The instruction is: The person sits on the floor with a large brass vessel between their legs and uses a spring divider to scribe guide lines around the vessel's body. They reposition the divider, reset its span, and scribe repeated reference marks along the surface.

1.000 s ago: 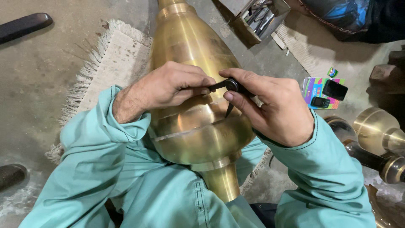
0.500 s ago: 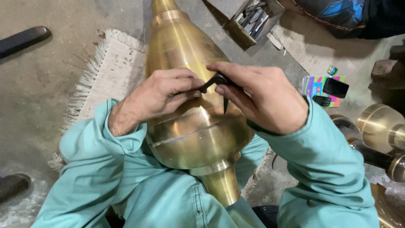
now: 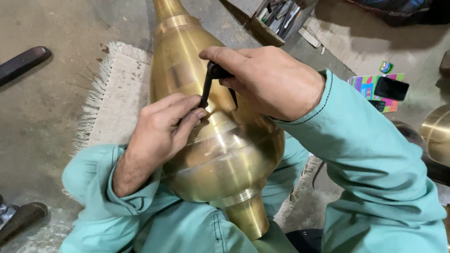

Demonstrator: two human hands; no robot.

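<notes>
A large bulbous brass vessel (image 3: pixel 220 145) lies across my lap, its narrow neck pointing away from me. My right hand (image 3: pixel 269 79) grips the hinge of a black two-legged divider tool (image 3: pixel 209 84) from above, over the vessel's shoulder. My left hand (image 3: pixel 161 129) rests on the vessel's left side and pinches the tip of one divider leg against the brass. The second leg points down beside my right palm. Both arms wear teal sleeves.
A fringed woven mat (image 3: pixel 115 89) lies under the vessel on the concrete floor. A box of tools (image 3: pixel 276 16) sits at the top. A colourful packet (image 3: pixel 370 89) with a black phone (image 3: pixel 391 88) lies at right, by another brass piece (image 3: pixel 438 133). A dark handle (image 3: pixel 21 63) lies far left.
Both hands have shifted up the vessel toward its neck. The divider has swung from lying flat between my hands to standing with its legs down, my left fingers now on one tip.
</notes>
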